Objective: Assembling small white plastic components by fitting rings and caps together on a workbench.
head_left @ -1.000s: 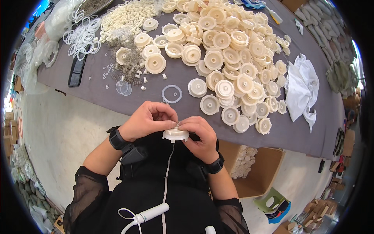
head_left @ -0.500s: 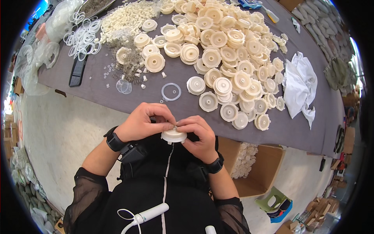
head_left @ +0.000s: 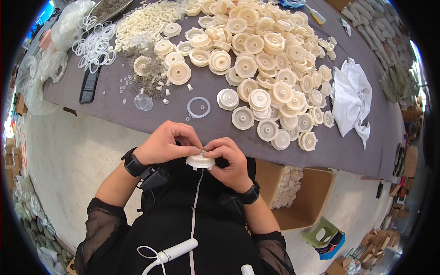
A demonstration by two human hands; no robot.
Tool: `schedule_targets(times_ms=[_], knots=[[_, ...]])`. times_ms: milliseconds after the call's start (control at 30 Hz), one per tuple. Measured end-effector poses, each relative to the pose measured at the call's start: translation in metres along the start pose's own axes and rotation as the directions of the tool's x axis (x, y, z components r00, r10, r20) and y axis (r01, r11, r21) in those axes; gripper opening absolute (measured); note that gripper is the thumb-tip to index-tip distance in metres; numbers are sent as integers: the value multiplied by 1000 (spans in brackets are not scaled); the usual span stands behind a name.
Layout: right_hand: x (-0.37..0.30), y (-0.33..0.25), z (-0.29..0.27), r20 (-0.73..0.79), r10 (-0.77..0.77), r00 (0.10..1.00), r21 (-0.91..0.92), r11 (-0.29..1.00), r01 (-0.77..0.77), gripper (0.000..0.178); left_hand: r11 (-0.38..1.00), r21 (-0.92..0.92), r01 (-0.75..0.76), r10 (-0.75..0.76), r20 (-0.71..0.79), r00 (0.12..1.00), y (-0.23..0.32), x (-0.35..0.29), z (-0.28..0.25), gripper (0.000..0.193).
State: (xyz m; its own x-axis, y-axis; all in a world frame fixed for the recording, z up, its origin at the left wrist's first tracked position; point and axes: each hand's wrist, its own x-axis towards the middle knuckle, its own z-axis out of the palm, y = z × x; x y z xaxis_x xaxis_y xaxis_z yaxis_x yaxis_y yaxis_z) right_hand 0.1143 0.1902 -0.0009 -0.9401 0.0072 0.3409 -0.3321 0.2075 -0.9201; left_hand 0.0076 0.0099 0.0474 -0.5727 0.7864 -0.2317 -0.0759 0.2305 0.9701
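A round cream plastic cap [head_left: 200, 162] with small lugs along its lower rim is held in front of my body, just off the table edge. My right hand [head_left: 233, 164] grips it from the right side, its index finger bent over the top. At the cap's centre, the thumb and fingertips of my left hand [head_left: 170, 143] are pinched together; what lies between them is too small to make out. On the table beyond my hands lie a clear sealing ring [head_left: 198, 107] and a large heap of similar caps [head_left: 267, 130].
Small white plugs [head_left: 146, 23], metal springs [head_left: 149, 75], clear rings [head_left: 96, 46] and a phone [head_left: 89, 86] lie at the table's left. A white cloth [head_left: 352, 96] rests at the right. Below the edge stands a cardboard box [head_left: 311, 197] partly filled with caps.
Both hands and the cap have shifted very slightly left in the picture, as have the things on the table. The fingers keep nearly the same pinch at the cap's top.
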Motion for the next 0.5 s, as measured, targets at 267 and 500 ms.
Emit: schedule_targets(times_ms=[267, 500], knots=[[-2, 1, -1, 31, 17, 999, -13, 1000, -17, 30, 997, -47, 62, -61, 19, 998, -5, -1, 1, 8], [-1, -1, -10, -15, 74, 997, 3, 997, -74, 27, 991, -119, -66, 67, 5, 998, -14, -5, 14, 31]])
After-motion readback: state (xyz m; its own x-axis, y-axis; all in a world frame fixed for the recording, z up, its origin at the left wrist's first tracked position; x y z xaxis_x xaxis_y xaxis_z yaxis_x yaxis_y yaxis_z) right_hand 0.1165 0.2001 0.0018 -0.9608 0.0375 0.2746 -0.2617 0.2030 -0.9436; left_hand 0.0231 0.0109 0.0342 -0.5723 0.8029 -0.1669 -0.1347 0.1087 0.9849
